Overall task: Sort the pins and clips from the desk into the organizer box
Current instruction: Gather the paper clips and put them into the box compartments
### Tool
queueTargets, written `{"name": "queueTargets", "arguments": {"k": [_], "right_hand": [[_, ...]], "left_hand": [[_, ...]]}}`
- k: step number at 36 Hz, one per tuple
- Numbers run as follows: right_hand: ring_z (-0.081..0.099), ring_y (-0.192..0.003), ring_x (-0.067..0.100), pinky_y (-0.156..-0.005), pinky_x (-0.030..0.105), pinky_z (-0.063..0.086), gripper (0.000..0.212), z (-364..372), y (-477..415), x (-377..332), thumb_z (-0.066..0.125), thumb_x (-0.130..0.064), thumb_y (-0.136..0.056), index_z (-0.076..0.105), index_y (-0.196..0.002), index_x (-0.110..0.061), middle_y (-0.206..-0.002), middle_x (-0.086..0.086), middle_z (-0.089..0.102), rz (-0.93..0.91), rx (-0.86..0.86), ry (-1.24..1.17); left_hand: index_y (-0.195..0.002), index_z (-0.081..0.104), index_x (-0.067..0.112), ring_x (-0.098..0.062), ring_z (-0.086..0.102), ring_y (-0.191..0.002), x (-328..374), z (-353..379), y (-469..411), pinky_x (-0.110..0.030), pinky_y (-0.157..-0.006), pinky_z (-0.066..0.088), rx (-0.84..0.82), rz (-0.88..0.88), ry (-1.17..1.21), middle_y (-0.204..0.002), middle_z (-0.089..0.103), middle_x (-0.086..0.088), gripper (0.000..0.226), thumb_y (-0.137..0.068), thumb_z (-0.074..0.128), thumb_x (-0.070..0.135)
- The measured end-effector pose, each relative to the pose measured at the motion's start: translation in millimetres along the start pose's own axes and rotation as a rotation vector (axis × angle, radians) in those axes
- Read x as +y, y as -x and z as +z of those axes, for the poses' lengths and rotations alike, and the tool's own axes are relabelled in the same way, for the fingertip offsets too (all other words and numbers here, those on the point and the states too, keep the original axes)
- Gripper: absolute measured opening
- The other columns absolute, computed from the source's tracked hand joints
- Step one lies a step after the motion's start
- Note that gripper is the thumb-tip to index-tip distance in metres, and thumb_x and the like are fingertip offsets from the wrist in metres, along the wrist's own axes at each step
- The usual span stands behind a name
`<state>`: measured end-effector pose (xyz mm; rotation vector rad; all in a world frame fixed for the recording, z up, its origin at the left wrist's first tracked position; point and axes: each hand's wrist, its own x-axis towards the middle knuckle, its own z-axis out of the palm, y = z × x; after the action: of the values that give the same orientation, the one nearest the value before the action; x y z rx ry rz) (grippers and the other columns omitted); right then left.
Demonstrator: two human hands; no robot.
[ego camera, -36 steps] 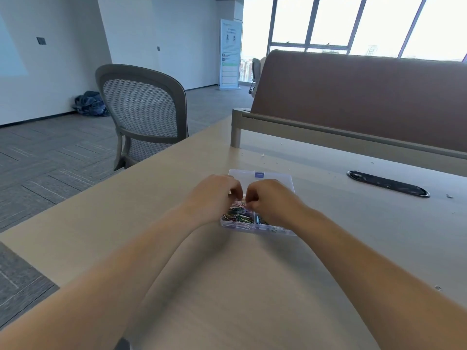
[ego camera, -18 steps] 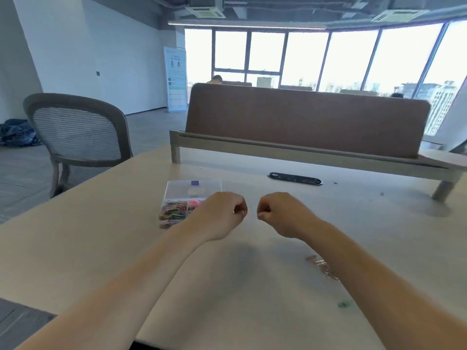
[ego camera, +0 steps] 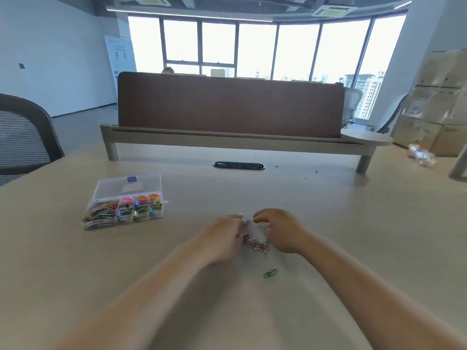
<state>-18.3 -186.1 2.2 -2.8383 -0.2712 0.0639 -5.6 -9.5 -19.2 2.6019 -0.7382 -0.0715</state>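
The clear organizer box (ego camera: 123,210) lies on the desk at the left with its lid folded back. Its compartments hold coloured paper clips and binder clips. A small pile of metal paper clips (ego camera: 259,245) lies on the desk between my hands, and a green clip (ego camera: 271,273) lies a little nearer me. My left hand (ego camera: 222,236) is to the left of the pile and pinches a small blue clip (ego camera: 248,221) at its fingertips. My right hand (ego camera: 280,229) hovers right of the pile, its fingers loosely curled downward, with nothing seen in it.
A brown divider panel (ego camera: 230,107) on a raised rail crosses the back of the desk, with a black cable slot (ego camera: 238,165) in front of it. A mesh office chair (ego camera: 22,137) stands at the left. Cardboard boxes (ego camera: 439,102) are stacked at the right.
Both hands left the organizer box and moved right and toward me, down to the loose clips. The view swung right, so the box now sits at the left.
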Motion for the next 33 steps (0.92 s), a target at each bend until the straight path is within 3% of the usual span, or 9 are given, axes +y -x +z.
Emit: {"name": "queueTargets", "arguments": {"k": [3,5,9,15,21,26,33], "right_hand": [[0.048,-0.131,0.021,-0.107,0.034,0.038,0.046,5.4,2.6,-0.6,0.046,-0.008,-0.091,0.060,-0.133,-0.021,-0.142,-0.003,0.053,-0.067,-0.034,-0.061],[0.056,-0.121,0.025,-0.100,0.039,0.044,0.038,9.8,3.8,0.0,0.046,-0.015,-0.092,0.067,-0.123,-0.024,-0.132,0.000,0.063,-0.080,-0.021,-0.105],[0.063,-0.106,0.023,-0.093,0.039,0.050,0.028,7.8,11.2,4.3,0.052,-0.022,-0.091,0.074,-0.106,-0.029,-0.114,0.000,0.071,-0.005,0.034,-0.194],[0.062,-0.110,0.022,-0.094,0.035,0.050,0.038,-2.6,34.2,1.0,0.048,-0.011,-0.086,0.073,-0.111,-0.026,-0.118,0.000,0.069,0.046,0.014,-0.198],[0.060,-0.107,0.026,-0.085,0.029,0.048,0.042,-3.8,63.8,-7.5,0.045,-0.006,-0.084,0.071,-0.113,-0.022,-0.117,0.005,0.069,0.021,0.015,-0.128],[0.062,-0.101,0.028,-0.086,0.037,0.052,0.040,-3.9,82.3,-12.5,0.047,-0.008,-0.080,0.072,-0.108,-0.021,-0.110,0.006,0.071,0.021,0.011,-0.103],[0.061,-0.101,0.027,-0.086,0.035,0.051,0.037,-11.0,99.0,-17.4,0.050,-0.010,-0.082,0.071,-0.111,-0.019,-0.111,0.006,0.070,0.024,-0.005,-0.050]], "left_hand": [[-0.136,0.051,0.020,-0.020,0.033,-0.140,-0.7,9.6,-3.8,-0.035,-0.116,0.026,-0.034,0.028,0.076,-0.146,0.043,-0.005,0.052,-0.087,0.035,0.012],[-0.135,0.050,0.022,-0.019,0.033,-0.140,-2.9,13.0,-4.6,-0.038,-0.116,0.026,-0.042,0.028,0.073,-0.146,0.042,-0.001,0.052,-0.086,0.034,0.013],[-0.117,0.058,0.030,-0.015,0.051,-0.118,2.2,11.7,1.1,-0.034,-0.104,0.040,-0.030,0.050,0.073,-0.125,0.055,0.009,0.045,-0.082,0.034,0.016],[-0.117,0.061,0.035,-0.018,0.059,-0.108,18.9,6.1,14.4,-0.026,-0.083,0.045,0.008,0.060,-0.051,-0.118,0.066,0.009,0.039,-0.088,0.041,0.018],[-0.116,0.061,0.037,-0.022,0.062,-0.104,37.6,8.1,34.0,-0.034,-0.086,0.050,-0.019,0.047,-0.062,-0.113,0.069,0.005,0.042,-0.083,0.040,0.020],[-0.116,0.062,0.032,-0.023,0.062,-0.108,44.7,13.3,47.1,-0.036,-0.089,0.050,-0.019,0.038,-0.066,-0.116,0.069,0.003,0.048,-0.076,0.035,0.027],[-0.109,0.068,0.026,-0.024,0.062,-0.099,55.1,11.6,57.1,-0.034,-0.082,0.049,0.022,0.032,-0.044,-0.107,0.069,-0.004,0.033,-0.085,0.048,0.017]]}}
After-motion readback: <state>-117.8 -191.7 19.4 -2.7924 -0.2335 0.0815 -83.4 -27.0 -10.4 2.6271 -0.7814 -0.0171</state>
